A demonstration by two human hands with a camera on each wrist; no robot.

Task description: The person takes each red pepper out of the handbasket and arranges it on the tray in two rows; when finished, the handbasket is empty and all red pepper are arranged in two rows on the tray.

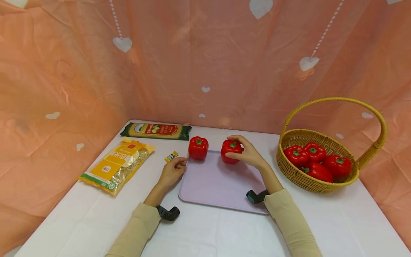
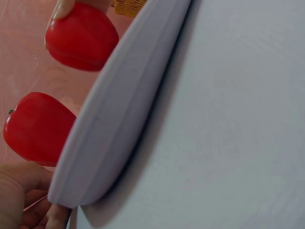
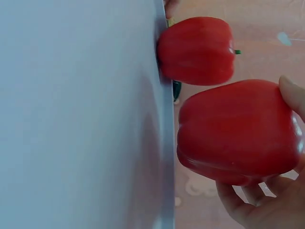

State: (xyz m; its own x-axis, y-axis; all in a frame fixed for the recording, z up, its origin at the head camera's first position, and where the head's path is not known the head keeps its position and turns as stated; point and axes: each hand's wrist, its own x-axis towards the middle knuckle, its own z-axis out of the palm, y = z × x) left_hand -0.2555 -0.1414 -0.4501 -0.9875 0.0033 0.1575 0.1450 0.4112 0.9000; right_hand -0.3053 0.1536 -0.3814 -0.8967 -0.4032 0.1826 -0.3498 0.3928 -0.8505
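My right hand (image 1: pixel 248 152) grips a red bell pepper (image 1: pixel 228 157) with thumb and fingers on opposite sides. In the right wrist view this bell pepper (image 3: pixel 238 133) hangs just above the tray surface. A second red bell pepper (image 1: pixel 198 148) sits upright at the far left corner of the lilac tray (image 1: pixel 218 185). My left hand (image 1: pixel 171 173) is at the tray's left edge with curled fingers. In the left wrist view its fingers (image 2: pixel 33 176) lie around the tray's rim (image 2: pixel 109 114), near the second pepper.
At the right stands a wicker basket (image 1: pixel 297 180) with a tall handle and several red peppers (image 1: pixel 337 165) inside. A yellow bag of grain (image 1: pixel 117 164), a green packet (image 1: pixel 157 131) and a small yellow wrapped piece (image 1: pixel 171 156) lie left of the tray. A pink curtain (image 1: pixel 205 64) hangs behind the table.
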